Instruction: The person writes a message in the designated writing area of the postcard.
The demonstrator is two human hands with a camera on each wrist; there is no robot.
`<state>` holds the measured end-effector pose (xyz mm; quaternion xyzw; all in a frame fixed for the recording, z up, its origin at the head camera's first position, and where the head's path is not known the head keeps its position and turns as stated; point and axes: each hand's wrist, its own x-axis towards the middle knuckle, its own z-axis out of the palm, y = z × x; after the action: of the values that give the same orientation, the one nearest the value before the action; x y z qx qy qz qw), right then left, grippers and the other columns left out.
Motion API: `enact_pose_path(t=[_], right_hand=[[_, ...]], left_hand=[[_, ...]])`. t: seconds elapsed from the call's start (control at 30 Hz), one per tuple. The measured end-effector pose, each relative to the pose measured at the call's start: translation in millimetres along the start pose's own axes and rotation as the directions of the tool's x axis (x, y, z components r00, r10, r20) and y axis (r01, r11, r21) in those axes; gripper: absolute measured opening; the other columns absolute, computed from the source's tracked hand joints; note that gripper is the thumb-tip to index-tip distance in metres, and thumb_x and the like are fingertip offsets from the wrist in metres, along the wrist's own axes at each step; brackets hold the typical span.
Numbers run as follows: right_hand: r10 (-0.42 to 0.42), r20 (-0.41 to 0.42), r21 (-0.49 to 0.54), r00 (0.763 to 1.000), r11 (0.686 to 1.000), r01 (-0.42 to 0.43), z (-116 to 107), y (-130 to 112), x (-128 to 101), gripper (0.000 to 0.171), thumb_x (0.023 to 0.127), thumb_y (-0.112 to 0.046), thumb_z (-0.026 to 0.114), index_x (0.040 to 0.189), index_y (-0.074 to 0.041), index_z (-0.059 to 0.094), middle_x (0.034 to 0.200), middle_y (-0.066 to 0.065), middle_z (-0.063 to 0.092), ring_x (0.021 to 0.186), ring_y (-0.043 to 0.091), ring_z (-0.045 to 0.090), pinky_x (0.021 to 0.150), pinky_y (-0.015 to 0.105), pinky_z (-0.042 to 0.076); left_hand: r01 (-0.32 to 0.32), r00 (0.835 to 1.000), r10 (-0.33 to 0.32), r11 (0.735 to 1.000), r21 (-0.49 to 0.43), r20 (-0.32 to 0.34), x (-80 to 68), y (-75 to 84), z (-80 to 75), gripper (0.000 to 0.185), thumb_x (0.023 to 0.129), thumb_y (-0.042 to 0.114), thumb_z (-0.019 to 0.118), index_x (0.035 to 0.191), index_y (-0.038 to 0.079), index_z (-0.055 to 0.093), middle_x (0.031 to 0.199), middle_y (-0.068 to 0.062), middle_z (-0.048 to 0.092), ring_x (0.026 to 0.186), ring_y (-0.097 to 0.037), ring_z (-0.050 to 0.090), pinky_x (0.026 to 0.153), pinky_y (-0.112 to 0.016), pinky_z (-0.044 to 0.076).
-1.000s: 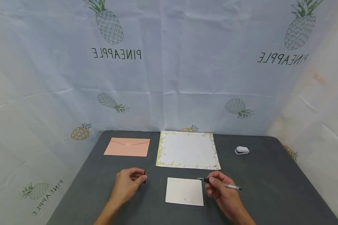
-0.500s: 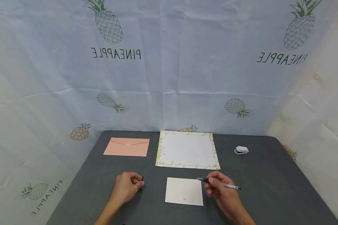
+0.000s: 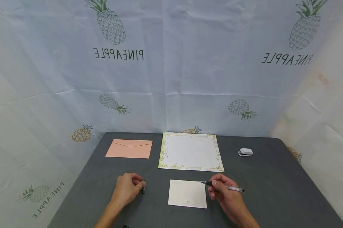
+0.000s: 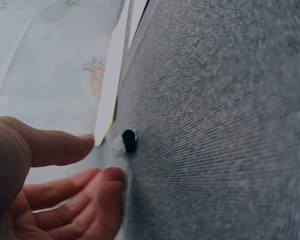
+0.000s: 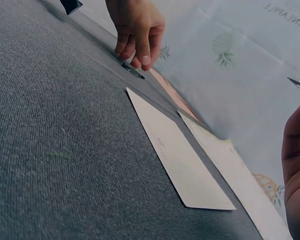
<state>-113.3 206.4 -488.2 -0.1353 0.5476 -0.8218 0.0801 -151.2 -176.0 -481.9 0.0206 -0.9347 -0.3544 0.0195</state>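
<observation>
An uncapped pen [image 3: 229, 187] with a black grip and clear barrel is pinched in my right hand [image 3: 226, 194]. Its tip hovers around the upper right corner of a cream card [image 3: 187, 194]; whether it touches cannot be told. My left hand [image 3: 127, 189] hovers by the table left of the card. A small dark pen cap [image 3: 144, 187] lies on the table at its fingertips. In the left wrist view the thumb and fingers stand apart, with the cap [image 4: 129, 141] just beyond them. The right wrist view shows the pen's tip [image 5: 296, 82] at the right edge.
Behind the card lies a white sheet of letter paper [image 3: 191, 152] with a floral border. A peach envelope [image 3: 128, 149] is at the back left of the dark table [image 3: 262, 190]. A small white stapler [image 3: 245, 152] sits at the back right. A pineapple-print curtain [image 3: 188, 63] hangs behind.
My left hand has come down slightly toward me and let go of the pen cap, which now lies on the table. The right hand has stayed almost still with the pen.
</observation>
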Motion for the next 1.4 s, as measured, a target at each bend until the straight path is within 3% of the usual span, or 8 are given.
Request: enact_pose_path(t=[0.2, 0.4, 0.5, 0.67, 0.83, 0.93, 1.07, 1.4], right_hand=[[-0.007, -0.023, -0.018, 1.000, 1.000, 0.006, -3.5, -4.7, 1.2, 0.027, 0.114, -0.001, 0.047, 0.109, -0.015, 0.069, 0.090, -0.004, 0.075, 0.075, 0.006, 0.068, 0.069, 0.018, 0.061], [-0.039, -0.022, -0.049, 0.999, 0.998, 0.037, -3.4, -7.1, 7.3, 0.025, 0.114, 0.000, 0.047, 0.109, -0.013, 0.068, 0.089, -0.004, 0.072, 0.074, 0.007, 0.066, 0.067, 0.018, 0.059], [-0.036, -0.035, -0.068, 0.999, 0.997, 0.034, -1.8, -7.1, 12.5, 0.022, 0.114, -0.001, 0.049, 0.107, -0.013, 0.067, 0.089, -0.004, 0.071, 0.074, 0.007, 0.065, 0.066, 0.018, 0.058], [-0.067, -0.023, -0.102, 0.997, 0.993, 0.065, 0.1, -1.6, 23.8, 0.019, 0.111, 0.003, 0.052, 0.106, -0.012, 0.064, 0.085, -0.005, 0.067, 0.072, 0.007, 0.059, 0.061, 0.023, 0.050], [-0.100, -0.017, -0.121, 0.995, 0.988, 0.097, 2.1, 9.0, 32.8, 0.018, 0.108, 0.008, 0.053, 0.104, -0.009, 0.060, 0.078, -0.005, 0.057, 0.067, 0.018, 0.045, 0.060, 0.046, 0.029], [-0.070, -0.044, -0.126, 0.997, 0.990, 0.064, 4.7, 13.6, 36.4, 0.018, 0.108, 0.005, 0.054, 0.101, -0.011, 0.060, 0.079, -0.005, 0.058, 0.067, 0.014, 0.048, 0.057, 0.039, 0.031], [-0.031, -0.089, -0.131, 0.996, 0.991, 0.020, 7.0, 18.3, 41.3, 0.015, 0.108, 0.001, 0.055, 0.100, -0.010, 0.061, 0.082, -0.004, 0.065, 0.072, 0.007, 0.062, 0.062, 0.019, 0.053], [-0.005, -0.136, -0.336, 0.991, 0.941, -0.042, 16.0, 34.5, 52.7, 0.014, 0.104, 0.001, 0.064, 0.111, 0.013, 0.060, 0.083, 0.005, 0.070, 0.069, 0.013, 0.063, 0.063, 0.023, 0.058]], left_hand=[[-0.092, 0.994, 0.088, 0.994, -0.056, -0.067, -3.9, 12.1, -0.7, 0.019, 0.090, 0.009, 0.089, 0.107, 0.004, 0.083, 0.086, 0.002, 0.078, 0.073, -0.006, 0.070, 0.065, -0.023, 0.061], [-0.252, 0.968, 0.252, 0.957, -0.146, -0.024, -6.6, 27.9, 11.5, 0.028, 0.087, 0.007, 0.091, 0.114, 0.004, 0.082, 0.100, -0.003, 0.082, 0.085, -0.016, 0.076, 0.074, -0.028, 0.067], [-0.371, 0.926, 0.376, 0.922, -0.114, 0.025, -7.7, 32.1, 21.6, 0.034, 0.086, 0.008, 0.092, 0.118, 0.005, 0.081, 0.112, -0.005, 0.083, 0.096, -0.023, 0.078, 0.081, -0.035, 0.069], [-0.552, 0.825, 0.544, 0.833, 0.015, 0.155, -7.1, 36.5, 37.2, 0.036, 0.087, 0.013, 0.092, 0.121, 0.008, 0.080, 0.121, -0.001, 0.080, 0.114, -0.022, 0.075, 0.100, -0.045, 0.065], [-0.614, 0.758, 0.553, 0.784, 0.093, 0.347, -4.9, 41.4, 43.2, 0.039, 0.088, 0.022, 0.092, 0.123, 0.009, 0.081, 0.132, -0.002, 0.077, 0.129, -0.024, 0.068, 0.113, -0.047, 0.060], [-0.609, 0.748, 0.505, 0.780, 0.143, 0.430, -4.8, 44.0, 45.2, 0.042, 0.085, 0.027, 0.094, 0.123, 0.014, 0.081, 0.137, -0.002, 0.075, 0.134, -0.027, 0.064, 0.114, -0.051, 0.059], [-0.605, 0.752, 0.481, 0.775, 0.184, 0.450, -6.1, 46.6, 49.4, 0.042, 0.083, 0.030, 0.097, 0.121, 0.019, 0.083, 0.140, 0.000, 0.075, 0.135, -0.029, 0.064, 0.112, -0.056, 0.059], [-0.608, 0.760, 0.500, 0.772, 0.184, 0.416, -8.7, 59.6, 62.3, 0.038, 0.084, 0.037, 0.096, 0.117, 0.024, 0.084, 0.138, 0.005, 0.075, 0.129, -0.024, 0.062, 0.103, -0.054, 0.058]])
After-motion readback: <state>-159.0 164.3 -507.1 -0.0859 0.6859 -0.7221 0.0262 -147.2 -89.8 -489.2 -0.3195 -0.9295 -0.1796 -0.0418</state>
